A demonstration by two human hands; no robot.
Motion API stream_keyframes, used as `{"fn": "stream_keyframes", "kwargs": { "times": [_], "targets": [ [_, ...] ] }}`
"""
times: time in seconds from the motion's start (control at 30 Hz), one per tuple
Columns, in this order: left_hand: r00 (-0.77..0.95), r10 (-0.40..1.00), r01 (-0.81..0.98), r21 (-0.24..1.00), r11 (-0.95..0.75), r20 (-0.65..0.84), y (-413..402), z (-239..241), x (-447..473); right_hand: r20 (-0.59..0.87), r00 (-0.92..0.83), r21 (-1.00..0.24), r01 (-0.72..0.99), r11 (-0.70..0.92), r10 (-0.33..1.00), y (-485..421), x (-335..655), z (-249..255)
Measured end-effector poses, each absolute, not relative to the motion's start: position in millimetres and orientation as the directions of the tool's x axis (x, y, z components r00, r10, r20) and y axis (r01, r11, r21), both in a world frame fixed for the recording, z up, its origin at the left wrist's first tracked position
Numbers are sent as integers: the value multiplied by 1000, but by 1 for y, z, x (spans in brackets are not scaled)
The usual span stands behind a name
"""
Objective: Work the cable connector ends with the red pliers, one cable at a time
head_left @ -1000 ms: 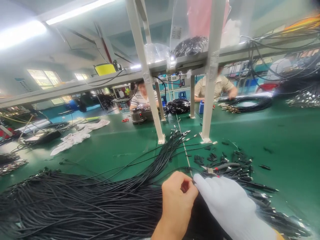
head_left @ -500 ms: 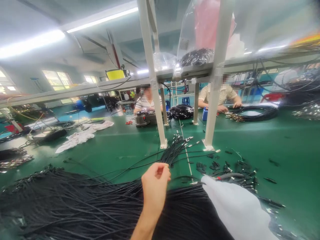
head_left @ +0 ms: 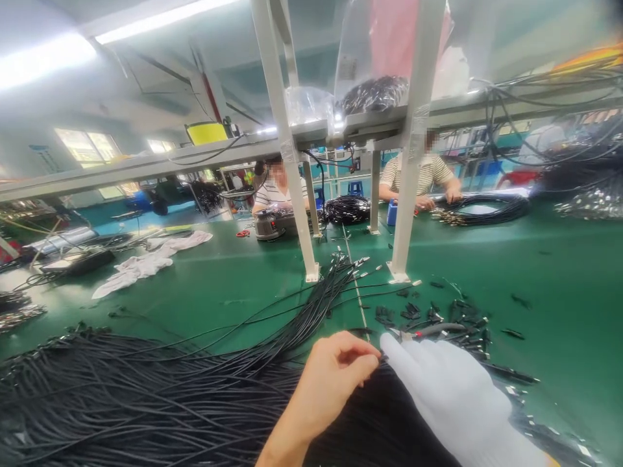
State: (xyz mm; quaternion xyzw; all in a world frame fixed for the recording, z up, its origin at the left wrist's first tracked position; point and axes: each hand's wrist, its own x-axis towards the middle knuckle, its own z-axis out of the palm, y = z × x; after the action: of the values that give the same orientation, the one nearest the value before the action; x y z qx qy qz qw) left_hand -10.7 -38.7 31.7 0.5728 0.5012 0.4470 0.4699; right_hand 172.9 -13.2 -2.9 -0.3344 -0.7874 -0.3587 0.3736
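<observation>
My bare left hand [head_left: 335, 373] is closed in a pinch, thumb against forefinger, over the pile of black cables [head_left: 160, 395]. A tiny dark bit shows at its fingertips, too small to name. My right hand [head_left: 442, 383], in a white glove, meets those fingertips from the right with its fingers together; the glove hides what it grips. Beyond my left hand, a bundle of black cables [head_left: 316, 308] runs out to silvery ends near the shelf post. Pliers with a grey handle [head_left: 445, 328] lie just behind the glove, among small black pieces [head_left: 411, 312].
Two white shelf posts [head_left: 292, 188] [head_left: 413, 155] stand on the green table [head_left: 233, 259]. A white cloth [head_left: 134, 272] lies at left. Across the table sit two people, one beside a grey device [head_left: 269, 226], one handling a coiled black cable bundle [head_left: 506, 211].
My left hand has moved right and slightly down, off the cable bundle, to the gloved fingertips. The glove has turned and shifted slightly left. The view has shifted a little.
</observation>
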Motion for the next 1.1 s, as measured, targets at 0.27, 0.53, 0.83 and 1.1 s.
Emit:
{"fn": "stream_keyframes", "kwargs": {
  "times": [0.27,0.53,0.83,1.1],
  "targets": [
    [107,991,113,991,70,-82,-38,29,-7,796,-552,367,767,526,248,-18,168,4],
    [12,990,106,985,136,-138,-35,17,-5,809,-522,340,791,509,271,-16,170,0],
    [176,972,-4,988,157,-154,-39,39,-14,838,-491,281,761,585,237,-12,176,2],
    [166,980,-36,992,118,-110,-39,33,-12,879,-408,153,730,666,245,-14,171,6]
  ]
}}
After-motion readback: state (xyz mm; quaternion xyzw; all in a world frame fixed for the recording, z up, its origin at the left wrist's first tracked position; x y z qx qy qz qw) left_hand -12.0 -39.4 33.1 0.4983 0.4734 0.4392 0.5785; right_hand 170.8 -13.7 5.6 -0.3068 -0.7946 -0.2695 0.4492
